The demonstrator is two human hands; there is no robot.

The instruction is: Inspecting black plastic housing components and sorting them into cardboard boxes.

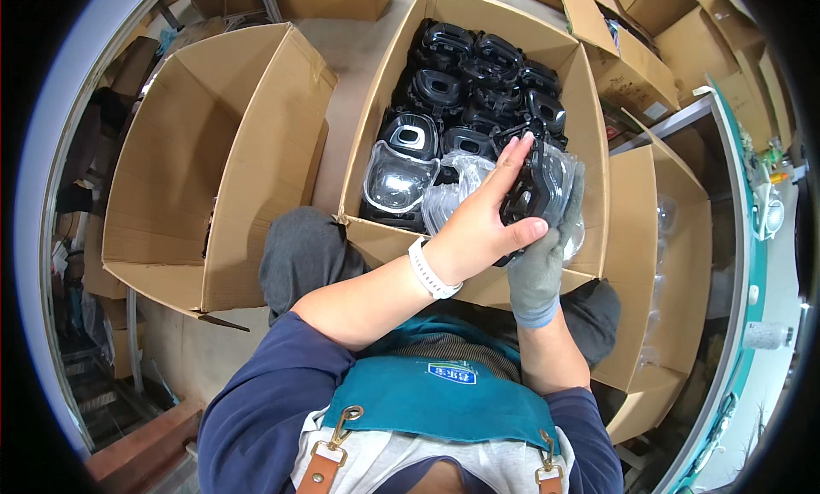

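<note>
a blue and white badge with light lettering sits on the chest of the teal apron. at upper right, an open box carries faint dark print and a small white label, too small to read.

the middle box is packed with black plastic parts in rows, reaching from its far edge down toward its near edge. by its near left corner a clear cover lies over the black parts, with a stack of clear covers just to its right.

above the near right corner of that box, a black piece with a clear shell is held between both hands. the bare left hand, with a white wristband on its wrist, lies against the black side, its fingers straight and close together, thumb spread away from them. the gloved right hand is clamped around the shell from the other side; its fingertips are partly hidden.

the left box stands open. the right box has clear plastic pieces along its inside.
</note>
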